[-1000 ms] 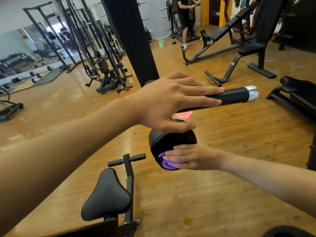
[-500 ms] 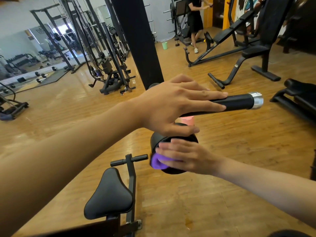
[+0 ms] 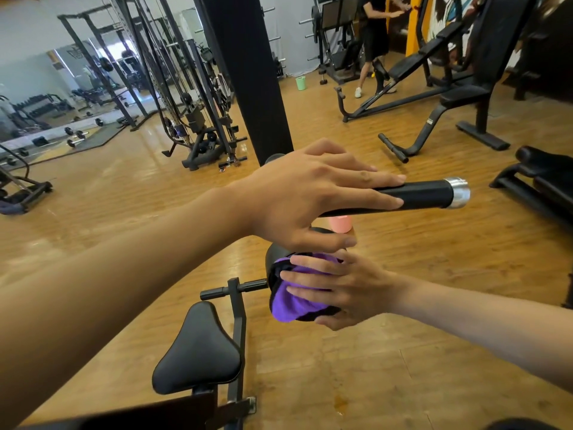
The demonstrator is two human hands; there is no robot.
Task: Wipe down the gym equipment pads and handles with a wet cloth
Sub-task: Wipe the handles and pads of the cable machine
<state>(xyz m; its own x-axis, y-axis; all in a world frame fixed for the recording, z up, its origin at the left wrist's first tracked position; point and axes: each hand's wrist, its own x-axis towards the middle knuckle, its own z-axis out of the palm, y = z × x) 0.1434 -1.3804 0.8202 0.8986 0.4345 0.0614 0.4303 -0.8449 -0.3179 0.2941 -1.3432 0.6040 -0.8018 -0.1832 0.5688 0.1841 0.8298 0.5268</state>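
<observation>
1. A polished wooden gym floor (image 3: 403,352) runs beneath racks and benches, and a black upright column (image 3: 245,72) rises just behind the work.
2. A black triangular padded seat (image 3: 198,349) sits low in the foreground, with neither of the 2 hands on it.
3. A black cylindrical handle with a silver end cap (image 3: 428,193) juts to the right. It looks rigid and smooth, so a cloth wrapped round it should slide along easily.
4. A black round roller pad (image 3: 274,256) hangs just below the handle. It probably gives a little under pressure.
5. The left hand (image 3: 310,193) lies flat along the handle, fingers straight and thumb stretched out beneath it, steadying rather than gripping.
6. The right hand (image 3: 350,290) has its fingers (image 3: 305,277) straight and spread, pressing the cloth onto the roller pad's end face, just under the left thumb.
7. The purple crumpled wet cloth (image 3: 294,302) is sandwiched between palm and pad. Soft, limp and light, it will likely bunch and slip, so a broad flat press or a gathered handful suits it best.
</observation>
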